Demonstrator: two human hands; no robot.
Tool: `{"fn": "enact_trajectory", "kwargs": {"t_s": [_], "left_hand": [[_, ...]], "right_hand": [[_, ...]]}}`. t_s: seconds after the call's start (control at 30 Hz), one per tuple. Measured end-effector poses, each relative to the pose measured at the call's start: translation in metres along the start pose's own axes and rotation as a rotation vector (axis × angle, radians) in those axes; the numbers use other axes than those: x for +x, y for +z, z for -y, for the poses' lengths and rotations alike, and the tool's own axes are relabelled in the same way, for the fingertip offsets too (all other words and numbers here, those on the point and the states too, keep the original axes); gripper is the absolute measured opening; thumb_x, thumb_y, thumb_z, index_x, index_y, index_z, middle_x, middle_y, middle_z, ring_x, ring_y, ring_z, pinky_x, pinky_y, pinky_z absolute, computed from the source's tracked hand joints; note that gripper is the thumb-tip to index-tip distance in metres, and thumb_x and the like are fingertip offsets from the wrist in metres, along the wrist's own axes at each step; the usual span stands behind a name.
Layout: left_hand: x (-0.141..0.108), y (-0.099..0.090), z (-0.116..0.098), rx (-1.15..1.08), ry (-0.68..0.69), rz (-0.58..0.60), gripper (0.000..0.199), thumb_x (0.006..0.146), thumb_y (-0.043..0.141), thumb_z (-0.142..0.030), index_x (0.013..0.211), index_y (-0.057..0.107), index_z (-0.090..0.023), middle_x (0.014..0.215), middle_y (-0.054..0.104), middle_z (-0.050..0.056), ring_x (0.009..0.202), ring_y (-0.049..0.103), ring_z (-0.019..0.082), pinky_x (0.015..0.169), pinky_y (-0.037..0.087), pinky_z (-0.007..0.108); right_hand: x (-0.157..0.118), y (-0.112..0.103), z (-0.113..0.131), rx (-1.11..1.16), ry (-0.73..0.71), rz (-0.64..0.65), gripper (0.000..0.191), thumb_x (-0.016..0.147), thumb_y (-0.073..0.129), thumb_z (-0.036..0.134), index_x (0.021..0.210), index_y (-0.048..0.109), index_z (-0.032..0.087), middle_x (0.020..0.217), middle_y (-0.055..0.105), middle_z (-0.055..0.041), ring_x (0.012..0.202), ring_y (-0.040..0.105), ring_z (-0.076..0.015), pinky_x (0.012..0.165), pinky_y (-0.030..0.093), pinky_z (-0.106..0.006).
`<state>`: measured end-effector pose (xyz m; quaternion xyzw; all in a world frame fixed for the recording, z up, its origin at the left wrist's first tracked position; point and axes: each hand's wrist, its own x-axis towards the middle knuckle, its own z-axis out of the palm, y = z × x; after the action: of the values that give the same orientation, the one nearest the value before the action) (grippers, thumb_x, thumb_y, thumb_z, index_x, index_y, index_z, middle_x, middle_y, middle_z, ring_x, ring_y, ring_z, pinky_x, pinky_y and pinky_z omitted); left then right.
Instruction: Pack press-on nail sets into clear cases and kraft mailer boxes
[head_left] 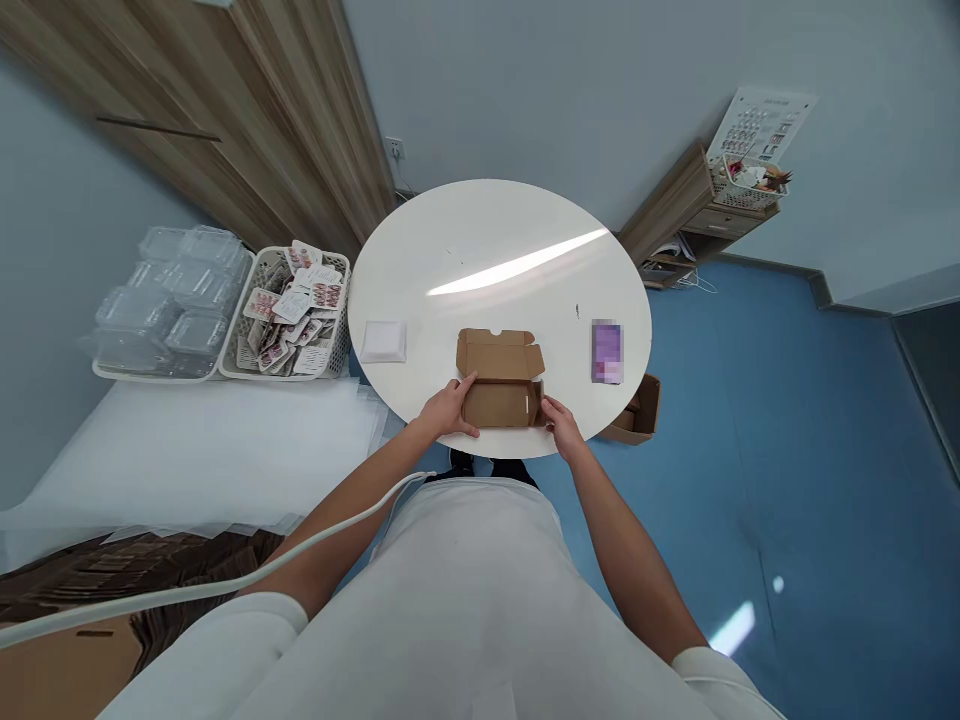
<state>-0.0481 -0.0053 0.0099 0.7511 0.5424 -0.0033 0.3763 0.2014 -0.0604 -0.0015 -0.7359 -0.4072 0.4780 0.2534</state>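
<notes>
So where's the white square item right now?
In the head view, the white square item lies near the left edge of the white table, left of the brown box and left hand.

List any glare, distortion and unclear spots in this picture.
Head view: a bright streak of sunlight crosses the white table, and light patches hit the blue floor; head view: the wooden cabinet leans steeply, probably wide-angle distortion; head view: the purple rectangular item is pixelated, its details unreadable; head view: the open cardboard box looks fairly sharp.
</notes>
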Motion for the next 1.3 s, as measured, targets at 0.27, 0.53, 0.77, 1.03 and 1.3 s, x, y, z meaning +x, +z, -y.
{"fn": "enact_trajectory", "kwargs": {"t_s": [0.27,0.53,0.77,1.03,1.3], "left_hand": [[0.005,0.019,-0.017,-0.068,0.023,0.006,0.115,0.043,0.077,-0.046,0.136,0.012,-0.027,0.111,0.042,0.01,0.096,0.052,0.028,0.076,0.04,0.03],[-0.018,0.06,-0.017,-0.379,-0.033,-0.155,0.084,0.07,0.059,-0.041,0.136,0.011,-0.022,0.111,0.046,0.009,0.078,0.054,0.015,0.075,0.044,0.033],[-0.01,0.069,-0.033,-0.498,-0.138,-0.259,0.06,0.075,0.054,-0.029,0.13,0.031,-0.022,0.109,0.052,0.007,0.085,0.055,0.016,0.081,0.046,0.035],[0.015,0.073,-0.055,-0.568,-0.254,-0.346,0.056,0.076,0.049,-0.02,0.13,0.032,-0.019,0.119,0.05,0.009,0.1,0.053,0.017,0.084,0.046,0.032],[0.028,0.074,-0.062,-0.677,-0.312,-0.41,0.054,0.08,0.046,-0.019,0.131,0.028,-0.021,0.133,0.04,0.007,0.118,0.042,0.017,0.09,0.042,0.029]], "right_hand": [[0.004,-0.003,0.017,-0.493,-0.01,-0.056,0.034,0.079,0.043,0.04,0.105,0.054,0.021,0.09,0.062,-0.0045,0.082,0.056,-0.0184,0.068,0.041,-0.029],[0.009,-0.008,0.011,-0.866,0.008,-0.035,0.023,0.083,0.035,0.028,0.1,0.048,0.018,0.084,0.06,-0.0112,0.079,0.057,-0.0243,0.064,0.039,-0.032],[0.014,-0.027,0.008,-0.587,-0.034,0.005,0.043,0.083,0.033,0.042,0.12,0.037,0.022,0.09,0.06,-0.008,0.084,0.058,-0.0234,0.068,0.043,-0.034],[0.024,-0.042,-0.007,0.074,0.026,0.196,0.057,0.076,0.042,0.052,0.124,0.033,0.023,0.116,0.046,-0.0103,0.056,0.058,-0.0104,0.047,0.049,-0.027],[0.036,-0.047,-0.012,0.163,-0.084,0.26,0.066,0.073,0.049,0.05,0.129,0.027,0.024,0.117,0.044,-0.0098,0.065,0.058,-0.0106,0.061,0.051,-0.029]]}}
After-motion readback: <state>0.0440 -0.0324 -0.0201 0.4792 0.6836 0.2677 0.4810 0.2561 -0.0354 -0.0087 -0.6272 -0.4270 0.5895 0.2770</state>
